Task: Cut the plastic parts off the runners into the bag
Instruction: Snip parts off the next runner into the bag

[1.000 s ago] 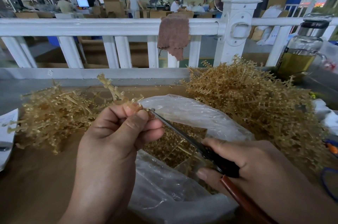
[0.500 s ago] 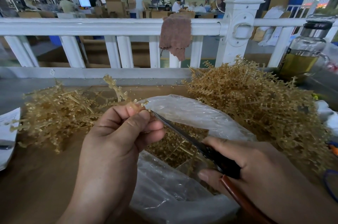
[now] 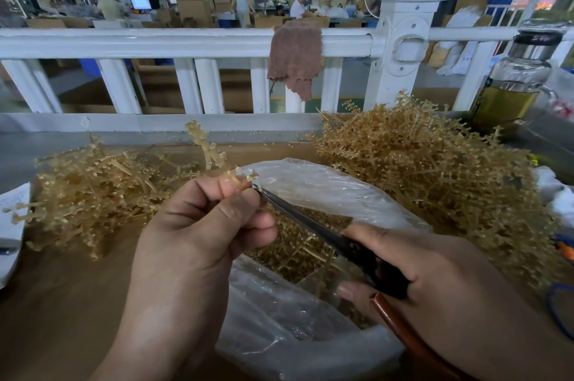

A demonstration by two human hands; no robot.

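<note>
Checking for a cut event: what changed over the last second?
Little. The left hand has fed the runner slightly further out of its grip, toward the scissors tip. Nothing taken or released: the right hand keeps the scissors over the bag; left pile and right pile unmoved.

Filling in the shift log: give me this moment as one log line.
step: trimming | left hand: pinches runner | right hand: grips scissors, tip at runner | bag: open beneath, cut parts inside
</note>
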